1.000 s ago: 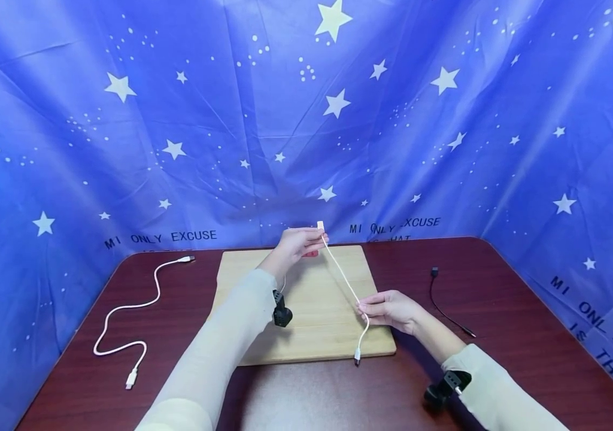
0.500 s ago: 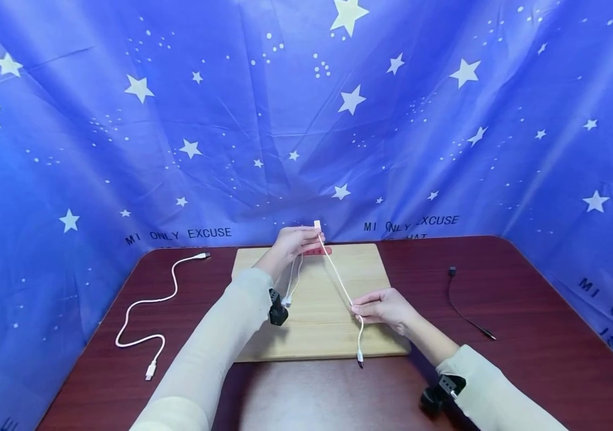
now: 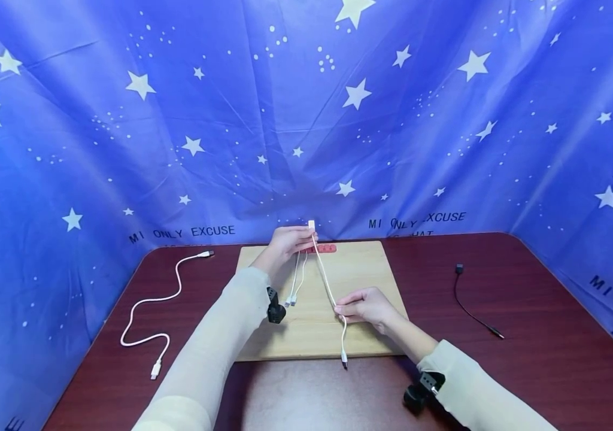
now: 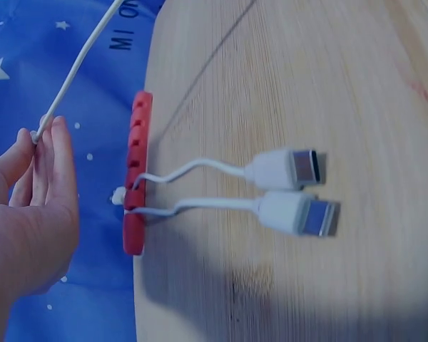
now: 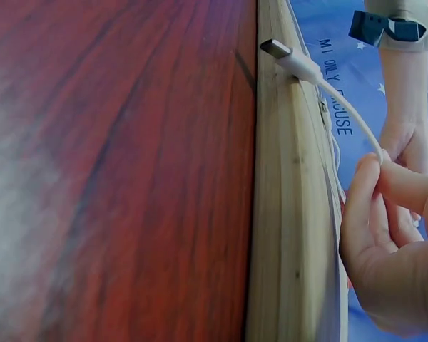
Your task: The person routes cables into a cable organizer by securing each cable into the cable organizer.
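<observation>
A white USB cable [image 3: 323,269] is stretched slantwise above the wooden board [image 3: 360,269]. My left hand [image 3: 289,240] pinches it just below its far plug [image 3: 311,225], over the board's back edge. Lower down, my right hand [image 3: 367,308] pinches the cord between thumb and fingers, and the near connector [image 5: 297,65] hangs free by the board's front edge. Beside my left hand, a red slotted cable holder [image 4: 135,171] lies along the board's back edge. Two white cables sit in its slots, their connectors [image 4: 282,214] lying on the board; the other slots in sight hold no cord.
Another white cable [image 3: 134,305] lies curved on the dark red table [image 3: 199,317] to the left. A short black cable [image 3: 465,306] lies to the right. A blue star-patterned curtain [image 3: 252,120] hangs behind and around the table.
Both hands have shifted left over the board with the stretched cable. More of the red holder and its two cables now shows. The head view has turned slightly left.
</observation>
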